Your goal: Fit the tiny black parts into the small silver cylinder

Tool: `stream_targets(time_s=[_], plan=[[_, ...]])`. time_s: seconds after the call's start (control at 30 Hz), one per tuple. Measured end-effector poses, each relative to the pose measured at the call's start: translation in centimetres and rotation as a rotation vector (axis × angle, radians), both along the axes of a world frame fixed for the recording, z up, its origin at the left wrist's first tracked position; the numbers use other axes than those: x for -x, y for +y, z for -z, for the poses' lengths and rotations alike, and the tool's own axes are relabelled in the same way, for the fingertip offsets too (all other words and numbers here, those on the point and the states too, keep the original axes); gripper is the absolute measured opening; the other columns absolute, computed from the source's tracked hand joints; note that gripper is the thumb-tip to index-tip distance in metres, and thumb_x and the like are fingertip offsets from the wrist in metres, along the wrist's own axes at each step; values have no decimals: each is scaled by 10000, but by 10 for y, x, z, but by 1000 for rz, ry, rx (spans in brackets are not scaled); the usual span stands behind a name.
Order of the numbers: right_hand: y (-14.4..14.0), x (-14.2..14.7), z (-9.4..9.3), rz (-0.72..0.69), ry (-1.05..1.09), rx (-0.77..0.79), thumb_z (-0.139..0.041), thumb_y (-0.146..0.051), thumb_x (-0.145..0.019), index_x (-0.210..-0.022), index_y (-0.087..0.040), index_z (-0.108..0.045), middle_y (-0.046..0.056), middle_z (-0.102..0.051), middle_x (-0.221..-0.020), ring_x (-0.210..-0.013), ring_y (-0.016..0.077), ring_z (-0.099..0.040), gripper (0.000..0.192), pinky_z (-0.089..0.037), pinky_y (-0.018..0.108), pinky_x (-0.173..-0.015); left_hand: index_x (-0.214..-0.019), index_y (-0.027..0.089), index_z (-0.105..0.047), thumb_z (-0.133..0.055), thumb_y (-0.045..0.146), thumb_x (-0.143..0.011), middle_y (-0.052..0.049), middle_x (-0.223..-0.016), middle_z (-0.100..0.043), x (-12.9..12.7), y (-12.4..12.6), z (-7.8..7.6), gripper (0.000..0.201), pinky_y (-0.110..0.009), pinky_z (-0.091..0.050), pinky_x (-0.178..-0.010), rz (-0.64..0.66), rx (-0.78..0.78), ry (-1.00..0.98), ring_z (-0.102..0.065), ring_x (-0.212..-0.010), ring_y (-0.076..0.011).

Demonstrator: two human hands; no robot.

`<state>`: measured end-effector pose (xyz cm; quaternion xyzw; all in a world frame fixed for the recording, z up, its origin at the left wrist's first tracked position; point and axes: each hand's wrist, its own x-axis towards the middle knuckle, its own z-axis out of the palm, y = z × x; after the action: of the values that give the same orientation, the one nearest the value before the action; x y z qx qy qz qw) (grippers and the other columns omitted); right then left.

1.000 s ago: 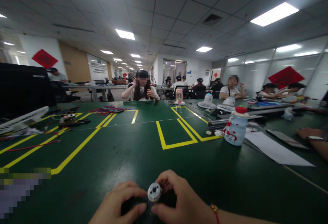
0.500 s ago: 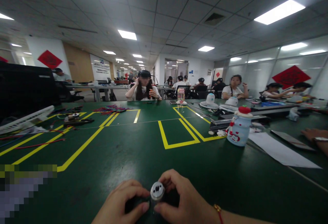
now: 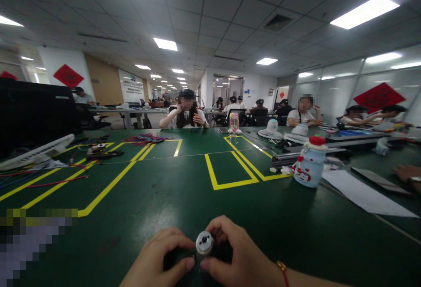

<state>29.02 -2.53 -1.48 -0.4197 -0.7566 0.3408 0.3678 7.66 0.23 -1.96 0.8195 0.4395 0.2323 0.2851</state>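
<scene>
A small silver metal cylinder (image 3: 204, 243) stands upright at the near edge of the view, its round top face showing a dark centre hole and smaller holes beside it. My right hand (image 3: 235, 252) grips it from the right, fingers behind and thumb in front. From the left, my left hand (image 3: 166, 252) curves in with its index finger and thumb tips against the cylinder's side. A small dark bit shows by the left thumb tip, too small to name. The cylinder's lower part is mostly hidden between the hands.
On the green table (image 3: 158, 199) run yellow tape lines. A pale blue bottle (image 3: 309, 166) with a red top stands to the right, near white paper (image 3: 365, 195). Wires (image 3: 144, 139) lie at the far left. A co-worker's hand (image 3: 408, 175) rests at the right edge.
The whole view has shifted slightly, so most things sit a little further right. Both hands keep nearly the same grip on the metal cylinder.
</scene>
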Motion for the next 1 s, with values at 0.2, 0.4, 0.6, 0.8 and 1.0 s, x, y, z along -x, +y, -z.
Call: stream_targets(time_s=[0.2,0.4,0.6,0.8,1.0], plan=[[-2,0,-2,-3,-3,14,-650,-226,-688,-1011,-176,-527,7,-613,-969,-854,93,-573,349,-465,222,-753,-973,286,-682,-625,357,-784,-21,-1008,-682,-2,-6,-4,210,-369,-428,-889,-52,-1,-45,-587,-979,-233],[-2,0,-3,-15,14,2,-646,-212,-691,-1009,-174,-525,0,-615,-953,-854,86,-573,342,-464,214,-761,-939,286,-694,-603,335,-800,-18,-971,-686,-2,-8,-9,174,-336,-436,-852,-11,-15,-76,-595,-941,-218],[0,0,-1,-22,28,5,-643,-203,-693,-1013,-179,-525,-7,-614,-948,-849,82,-571,342,-460,209,-761,-922,261,-689,-606,272,-798,-21,-961,-675,-2,-2,1,150,-328,-431,-839,-21,-43,-4,-598,-932,-209],[-2,0,-3,-23,22,20,-629,-204,-703,-1012,-179,-521,-5,-609,-951,-852,86,-567,328,-456,217,-762,-846,248,-702,-600,262,-800,-22,-930,-669,-3,-2,-1,113,-299,-441,-792,4,-56,-1,-602,-896,-195],[-3,0,-3,-10,11,13,-627,-196,-702,-1015,-178,-522,-4,-605,-949,-851,86,-561,330,-451,221,-765,-830,251,-709,-606,280,-785,-22,-942,-667,-3,-5,0,116,-317,-434,-817,-19,-58,2,-596,-907,-203]])
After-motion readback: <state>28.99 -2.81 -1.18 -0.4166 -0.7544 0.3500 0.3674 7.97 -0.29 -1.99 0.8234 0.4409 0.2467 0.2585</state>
